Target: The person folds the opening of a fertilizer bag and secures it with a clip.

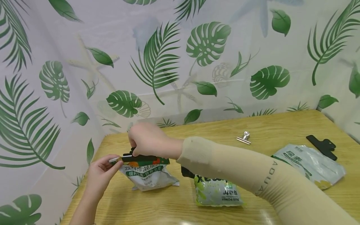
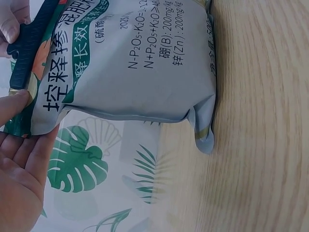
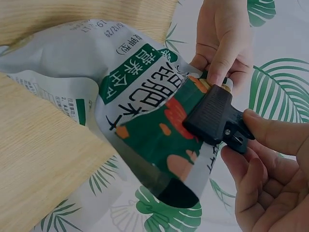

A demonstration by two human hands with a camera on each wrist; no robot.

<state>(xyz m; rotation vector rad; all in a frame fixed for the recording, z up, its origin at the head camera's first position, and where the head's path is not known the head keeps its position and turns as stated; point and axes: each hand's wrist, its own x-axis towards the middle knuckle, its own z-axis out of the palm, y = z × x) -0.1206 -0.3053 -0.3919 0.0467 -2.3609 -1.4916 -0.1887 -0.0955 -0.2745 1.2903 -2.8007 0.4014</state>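
A white and green fertilizer bag [image 1: 150, 179] stands on the wooden table, in front of me and to the left. My left hand [image 1: 102, 170] pinches one end of its folded top edge between thumb and fingers, as the left wrist view also shows. With thumb and fingers my right hand [image 1: 147, 139] grips the handles of a black bag clip [image 3: 212, 116]. That clip lies across the folded top, close to the left fingers. In the right wrist view the top's other end [image 3: 178, 193] sticks out beyond the clip and looks loosely folded.
A green and white bag [image 1: 217, 193] lies in the middle with a black clip [image 1: 187, 172] at its top, partly behind my right forearm. Farther right are another white bag [image 1: 306, 165], a black clip [image 1: 323, 147] and a silver clip [image 1: 244, 137]. Leaf-patterned cloth [image 1: 174, 103] hangs behind.
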